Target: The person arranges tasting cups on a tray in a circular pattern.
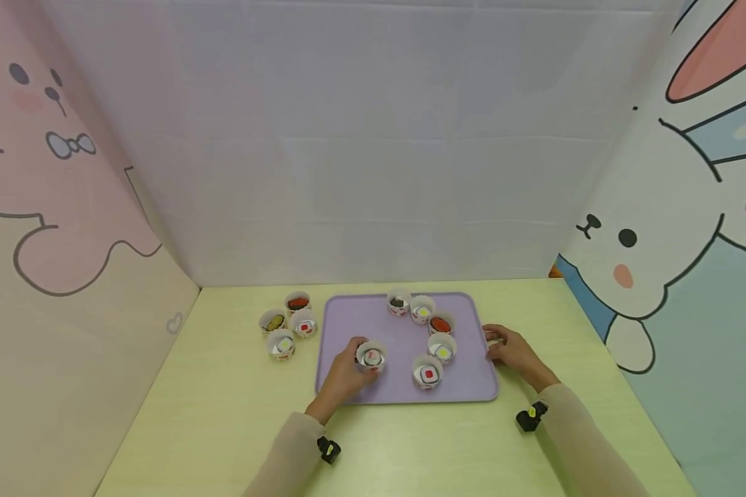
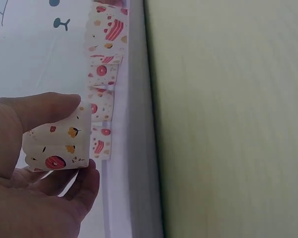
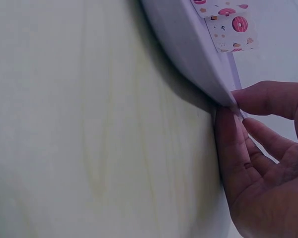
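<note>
My left hand [image 1: 343,381] holds a paper baking cup [image 1: 371,367] over the front left part of the lilac tray [image 1: 356,317]. A pale piece of toy-like sushi with a pink mark sits inside it. In the left wrist view, thumb and fingers grip the sides of this doughnut-printed cup [image 2: 64,146]. My right hand [image 1: 516,353] is at the tray's right edge. The right wrist view shows its thumb [image 3: 268,97] over the tray's rim [image 3: 198,59] and a finger against the outer side, pinching it.
On the tray, several similar cups curve from the back middle to the front right, including a cup with a red-topped piece [image 1: 441,323] and a cup with a red-centred roll [image 1: 427,376]. More cups [image 1: 281,345] cluster on the table [image 1: 224,414] left of the tray. A white backdrop [image 1: 373,172] stands behind.
</note>
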A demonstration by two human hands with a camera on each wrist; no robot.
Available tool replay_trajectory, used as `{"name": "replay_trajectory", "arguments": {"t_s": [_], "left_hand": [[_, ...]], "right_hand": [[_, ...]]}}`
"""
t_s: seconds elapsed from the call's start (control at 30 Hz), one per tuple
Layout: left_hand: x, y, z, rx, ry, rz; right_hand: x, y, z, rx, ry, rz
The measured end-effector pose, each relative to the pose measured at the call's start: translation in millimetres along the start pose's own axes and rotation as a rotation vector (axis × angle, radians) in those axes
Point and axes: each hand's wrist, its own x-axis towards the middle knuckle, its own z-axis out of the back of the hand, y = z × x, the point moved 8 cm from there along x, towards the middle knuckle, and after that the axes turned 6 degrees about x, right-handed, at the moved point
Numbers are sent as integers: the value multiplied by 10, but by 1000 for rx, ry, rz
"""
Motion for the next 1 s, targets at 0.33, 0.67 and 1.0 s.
{"name": "replay_trajectory", "arguments": {"t_s": [0.33,0.67,1.0], "left_hand": [[-13,-51,-314,-12,25,-13],[-15,-91,-439,21,27,-12],[-19,-181,-473,44,41,-25]], "right_hand": [[-18,22,-4,-17,-6,-8],[-11,18,3,-20,-14,-10],[-10,-1,2,-32,-19,-9]]}}
